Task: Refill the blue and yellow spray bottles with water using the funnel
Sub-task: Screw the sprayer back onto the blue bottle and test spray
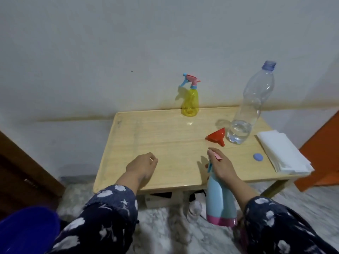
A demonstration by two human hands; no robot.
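My right hand (221, 166) grips the pink and blue spray head of the blue spray bottle (219, 200), which hangs in front of the table's near edge. My left hand (142, 165) hovers over the table with its fingers loosely curled and holds nothing. The yellow spray bottle (189, 100) stands upright at the table's far edge with its spray head on. A red funnel (216, 137) lies on its side near the right. Beside it stands a clear water bottle (247, 110), uncapped, with a little water at the bottom. Its blue cap (258, 157) lies on the table.
The small wooden table (146, 140) stands against a grey wall. A stack of white napkins (284, 153) lies at its right end. A blue basin (27, 230) is at the lower left, an orange object (322, 153) at the right.
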